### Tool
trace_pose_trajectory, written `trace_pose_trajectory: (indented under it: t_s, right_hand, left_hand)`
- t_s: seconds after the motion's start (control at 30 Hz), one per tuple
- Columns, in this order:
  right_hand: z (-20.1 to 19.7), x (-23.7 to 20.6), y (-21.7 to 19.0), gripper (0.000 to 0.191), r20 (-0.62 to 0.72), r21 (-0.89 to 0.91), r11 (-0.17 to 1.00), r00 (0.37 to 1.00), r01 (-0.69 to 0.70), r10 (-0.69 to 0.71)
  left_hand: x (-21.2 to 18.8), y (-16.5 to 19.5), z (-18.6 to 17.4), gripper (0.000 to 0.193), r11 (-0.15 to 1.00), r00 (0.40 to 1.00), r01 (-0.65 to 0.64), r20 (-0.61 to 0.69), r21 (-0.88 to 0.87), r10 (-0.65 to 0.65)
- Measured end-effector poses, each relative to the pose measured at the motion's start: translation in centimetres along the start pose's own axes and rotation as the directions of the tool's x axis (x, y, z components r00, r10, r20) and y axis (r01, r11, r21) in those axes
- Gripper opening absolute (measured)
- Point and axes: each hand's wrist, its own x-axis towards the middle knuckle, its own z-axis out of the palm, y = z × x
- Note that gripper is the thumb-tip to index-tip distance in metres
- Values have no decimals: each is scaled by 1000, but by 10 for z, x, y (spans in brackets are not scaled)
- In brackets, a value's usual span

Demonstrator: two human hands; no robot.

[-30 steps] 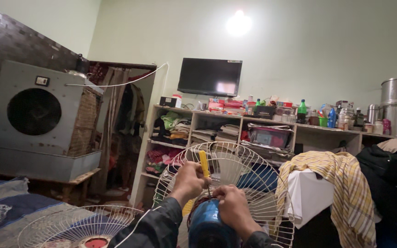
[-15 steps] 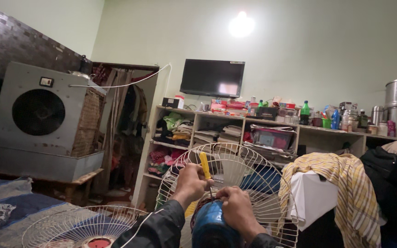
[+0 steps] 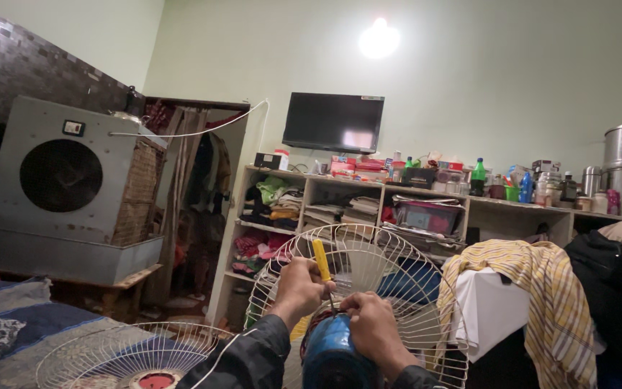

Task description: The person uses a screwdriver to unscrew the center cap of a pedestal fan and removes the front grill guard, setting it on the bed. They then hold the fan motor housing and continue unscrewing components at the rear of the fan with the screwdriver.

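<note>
Two wire guards in view: rear fan guard (image 3: 397,288) upright and still on the blue motor housing (image 3: 329,356), front guard (image 3: 120,353) already off, lying flat on the bed (image 3: 8,317) at lower left. Looks like mid-disassembly, front grille done, motor fixings left. Left hand (image 3: 298,282) closed around a yellow-handled screwdriver (image 3: 322,261), tip down at the motor top. Right hand (image 3: 368,320) closed on the motor housing, steadying it. Screw itself too small to tell. Striped cloth (image 3: 534,288) just beside, right.
</note>
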Motion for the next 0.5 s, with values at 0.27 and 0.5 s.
trace_pose_trajectory:
  t_s: [0.27, 0.5]
  right_hand:
    - [-6, -1, -8, 20, 36, 7, 998, 998, -57, 57]
    - [-3, -1, -7, 19, 12, 17, 999, 999, -42, 42]
  left_hand:
    - [-3, 6, 0, 25, 994, 999, -26, 21, -102, 28]
    - [-1, 8, -1, 34, 984, 996, -86, -22, 158, 90]
